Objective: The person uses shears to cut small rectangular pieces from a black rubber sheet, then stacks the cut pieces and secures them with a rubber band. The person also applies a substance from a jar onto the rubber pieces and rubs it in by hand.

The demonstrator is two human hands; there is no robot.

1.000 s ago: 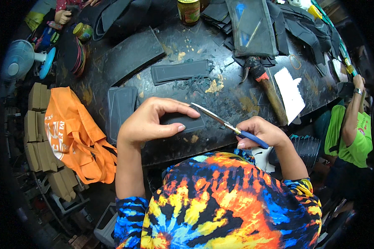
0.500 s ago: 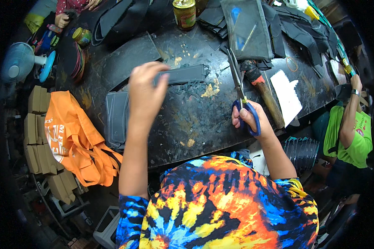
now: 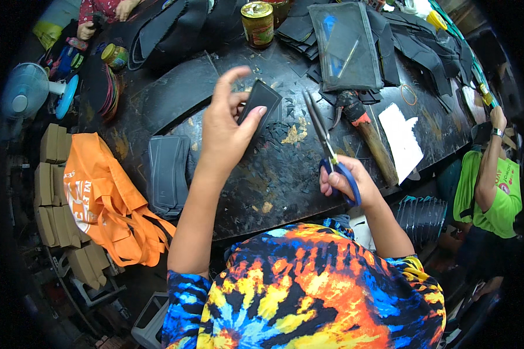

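A dark rectangular piece of sheet material point(image 3: 265, 100), leather-like, is pinched between the thumb and fingers of my left hand point(image 3: 222, 131), tilted up off the worktable point(image 3: 233, 192); my index finger sticks out above it. In my right hand point(image 3: 355, 183) are scissors point(image 3: 329, 145) with blue handles, their blades pointing away from me and nearly together. Small dark offcuts point(image 3: 276, 131) lie scattered between my hands. To the left of my left wrist rests a stack of similar cut pieces point(image 3: 169, 174) with pale outlines.
A wooden-handled hammer point(image 3: 375, 145) and torn white sheet point(image 3: 400, 136) lie right of the scissors. Beyond are a mesh pouch point(image 3: 346, 49), a jar point(image 3: 257, 26) and dark material piles point(image 3: 425, 43). An orange bag point(image 3: 108, 192) hangs at left. Co-workers are at far left and right.
My left hand has moved right and lifted the dark piece, which lay flat on the table. My right hand with the scissors has shifted slightly left and toward me.
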